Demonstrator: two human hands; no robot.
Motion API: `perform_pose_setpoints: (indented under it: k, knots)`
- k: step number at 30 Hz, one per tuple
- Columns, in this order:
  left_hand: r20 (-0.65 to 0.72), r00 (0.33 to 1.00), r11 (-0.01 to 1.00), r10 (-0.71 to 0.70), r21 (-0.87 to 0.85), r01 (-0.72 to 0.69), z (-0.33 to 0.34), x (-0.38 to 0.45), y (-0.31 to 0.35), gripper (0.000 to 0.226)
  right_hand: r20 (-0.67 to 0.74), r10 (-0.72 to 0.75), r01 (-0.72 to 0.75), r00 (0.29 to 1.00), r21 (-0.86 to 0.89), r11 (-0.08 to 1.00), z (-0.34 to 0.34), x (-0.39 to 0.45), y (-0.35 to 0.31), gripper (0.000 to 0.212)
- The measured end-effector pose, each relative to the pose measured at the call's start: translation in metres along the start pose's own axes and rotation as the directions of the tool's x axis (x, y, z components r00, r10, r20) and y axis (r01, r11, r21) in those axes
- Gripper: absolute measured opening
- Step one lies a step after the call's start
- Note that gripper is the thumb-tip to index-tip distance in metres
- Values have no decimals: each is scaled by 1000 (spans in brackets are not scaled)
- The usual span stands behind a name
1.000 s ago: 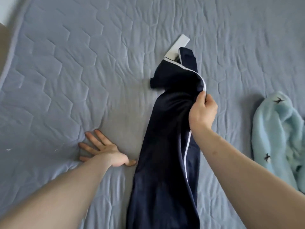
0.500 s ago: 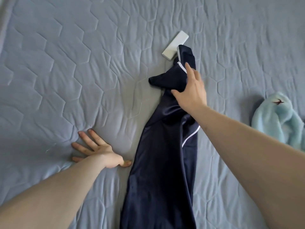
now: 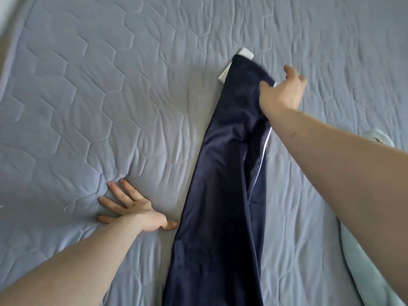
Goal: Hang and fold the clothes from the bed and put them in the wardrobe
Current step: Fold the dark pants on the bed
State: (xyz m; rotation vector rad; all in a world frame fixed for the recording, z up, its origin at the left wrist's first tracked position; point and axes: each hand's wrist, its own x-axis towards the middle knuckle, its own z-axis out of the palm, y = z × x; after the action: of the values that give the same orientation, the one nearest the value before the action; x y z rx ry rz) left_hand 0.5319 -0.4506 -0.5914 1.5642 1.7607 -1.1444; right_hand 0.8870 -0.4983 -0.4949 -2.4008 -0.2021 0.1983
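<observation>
A long, dark navy satin garment with thin white piping [image 3: 223, 195] lies stretched in a narrow strip down the grey-blue quilted bed cover [image 3: 88, 96], running from the near edge of the view to a small white rectangular object [image 3: 245, 54] that its far end partly covers. The right hand [image 3: 283, 93] reaches over that far end, fingers spread and relaxed; it seems to press or smooth the cloth's right edge rather than grip it, though motion blur makes the contact hard to read. The left hand [image 3: 134, 209] rests flat on the bed just beside the garment, fingers splayed, holding nothing. A pale blue fleecy garment [image 3: 375, 272] waits at the right edge, partly hidden by the arm. The folding step appears to be in hand — the strip is laid out lengthwise and flattened. The next move likely calls for taking hold of the far end and bringing it toward the near end, keeping the slippery fabric's edges aligned.
</observation>
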Motion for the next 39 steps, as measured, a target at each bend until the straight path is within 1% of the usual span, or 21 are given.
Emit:
perform_pose_setpoints:
  k: [2,5,8,11,13,15,16,18,19,20,22,24,26,27,28,30,31,33,36,37,39]
  knots:
    - [-3,1000,1000,1,-7,-1,1,1,0,204,92,27,-14,995,-132,991,4,-18,15,75]
    - [-10,1000,1000,11,-10,-11,0,-1,1,205,178,102,-78,979,-136,988,8,-81,58,80]
    - [-15,1000,999,26,-20,-26,-1,-3,2,206,122,112,-99,986,-112,989,4,-159,101,69]
    - [-23,997,998,69,-12,-70,-1,-6,-1,203,101,227,-223,969,-45,974,-10,-219,135,49]
    - [-32,995,996,93,-8,-94,-3,-10,-3,200,171,338,-346,926,18,938,-20,-239,148,33]
    - [-43,992,993,116,9,-116,-4,-15,-6,198,281,423,-468,861,116,876,-30,-242,151,39]
    - [-55,991,992,125,17,-125,-5,-17,-8,197,364,460,-543,810,170,822,-34,-240,151,42]
    - [-73,987,989,142,36,-140,-6,-19,-12,198,527,488,-667,696,220,712,-41,-236,150,32]
    - [-83,985,988,153,43,-150,-5,-20,-14,198,575,480,-683,663,202,702,-44,-234,150,23]
    - [-99,981,985,166,51,-162,-3,-21,-15,198,600,466,-678,650,181,713,-47,-232,150,15]
    - [-150,969,980,197,53,-191,3,-24,-21,197,580,447,-643,681,182,744,-54,-232,151,9]
    - [-222,946,972,234,33,-233,13,-27,-31,192,454,486,-626,747,235,743,-64,-233,151,17]
    - [-295,907,950,302,18,-310,26,-27,-45,179,314,519,-597,795,252,762,-78,-237,156,23]
    - [-331,881,935,338,10,-355,33,-26,-52,171,277,516,-575,811,208,791,-84,-241,160,23]
    - [-368,853,918,371,7,-397,40,-25,-62,161,258,497,-542,828,148,827,-89,-246,165,25]
    - [-421,799,879,430,-4,-476,54,-25,-80,141,250,439,-459,863,30,888,-97,-264,176,38]
    - [-432,776,854,459,-25,-519,62,-27,-91,130,265,424,-435,866,-17,900,-100,-277,182,43]
    - [-438,745,793,503,-108,-599,80,-37,-116,106,335,429,-423,839,-94,901,-106,-310,196,48]
    - [-425,727,695,540,-263,-669,117,-68,-164,68,454,467,-434,759,-181,882,-115,-374,223,47]
    - [-403,735,681,545,-298,-668,132,-80,-181,58,475,481,-445,737,-195,874,-118,-394,233,42]
    - [-300,783,688,544,-375,-622,163,-103,-211,47,488,527,-482,696,-227,846,-124,-431,249,28]
